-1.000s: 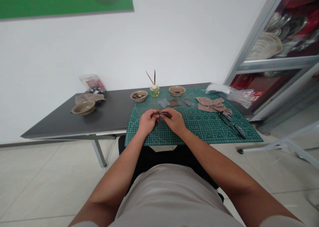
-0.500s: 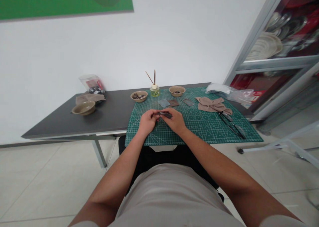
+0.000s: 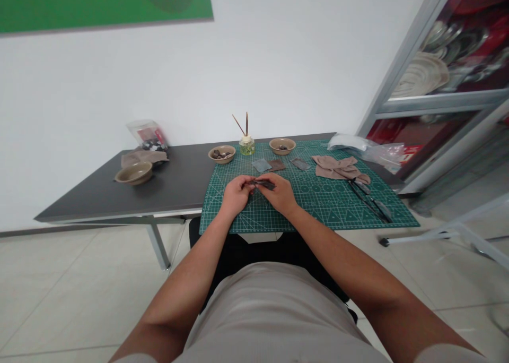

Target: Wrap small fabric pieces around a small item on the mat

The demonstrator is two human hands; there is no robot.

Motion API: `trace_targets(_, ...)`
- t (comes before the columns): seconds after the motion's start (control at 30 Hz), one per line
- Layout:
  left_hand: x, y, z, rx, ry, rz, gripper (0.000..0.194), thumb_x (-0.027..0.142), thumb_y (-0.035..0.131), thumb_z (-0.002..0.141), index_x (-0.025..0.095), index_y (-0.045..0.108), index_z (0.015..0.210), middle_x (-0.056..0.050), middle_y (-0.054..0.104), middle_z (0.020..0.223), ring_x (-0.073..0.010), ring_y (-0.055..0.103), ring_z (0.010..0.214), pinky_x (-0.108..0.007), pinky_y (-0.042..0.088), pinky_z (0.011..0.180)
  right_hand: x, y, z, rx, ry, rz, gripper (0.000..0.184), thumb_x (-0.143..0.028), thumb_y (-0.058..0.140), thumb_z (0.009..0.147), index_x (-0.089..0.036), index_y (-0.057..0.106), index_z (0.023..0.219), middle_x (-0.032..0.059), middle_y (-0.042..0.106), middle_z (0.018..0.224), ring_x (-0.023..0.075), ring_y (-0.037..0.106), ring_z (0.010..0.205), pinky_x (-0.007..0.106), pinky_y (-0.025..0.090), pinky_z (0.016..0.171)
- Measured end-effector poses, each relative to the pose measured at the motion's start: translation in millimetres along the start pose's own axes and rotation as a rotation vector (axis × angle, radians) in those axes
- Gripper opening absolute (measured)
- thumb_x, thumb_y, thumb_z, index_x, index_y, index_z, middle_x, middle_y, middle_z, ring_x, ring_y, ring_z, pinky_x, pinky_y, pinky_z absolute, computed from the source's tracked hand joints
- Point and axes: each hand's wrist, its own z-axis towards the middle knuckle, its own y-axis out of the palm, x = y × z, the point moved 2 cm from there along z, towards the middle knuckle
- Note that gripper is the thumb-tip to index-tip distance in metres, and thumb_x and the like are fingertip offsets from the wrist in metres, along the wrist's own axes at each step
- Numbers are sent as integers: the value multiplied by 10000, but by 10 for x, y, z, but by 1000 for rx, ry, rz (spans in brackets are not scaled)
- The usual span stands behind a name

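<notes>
Left hand (image 3: 236, 191) and right hand (image 3: 281, 194) pinch small dark piece (image 3: 265, 183) over green cutting mat (image 3: 318, 196). At right: glasses (image 3: 384, 213), crumpled cloth (image 3: 336, 166). Flat patches (image 3: 261, 165) lie between hands and two rear bowls (image 3: 282, 152); bottle with sticks (image 3: 247, 147) between bowls.

I am holding a piece (image 3: 267, 184) between my left hand (image 3: 237, 190) and right hand (image 3: 281, 191), over the mat (image 3: 318, 198) lying on the surface (image 3: 178, 177). Behind, a bottle (image 3: 247, 147) is standing between a left bowl (image 3: 221, 161) and right bowl (image 3: 282, 152). Eyeglasses (image 3: 361, 196) are lying rightward, before a cloth (image 3: 336, 167).
</notes>
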Motion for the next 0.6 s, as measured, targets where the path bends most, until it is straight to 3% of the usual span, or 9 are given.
trace_targets(0.6, -33, 12, 0, -6, -13, -43, 226, 115, 549, 764, 169, 691, 931, 9, 626, 685, -131, 592, 629, -257, 474, 655, 21, 10, -5, -11, -14, -20, 112, -237, 623, 841, -241, 693, 929, 24, 721, 904, 185, 670, 857, 325, 519, 792)
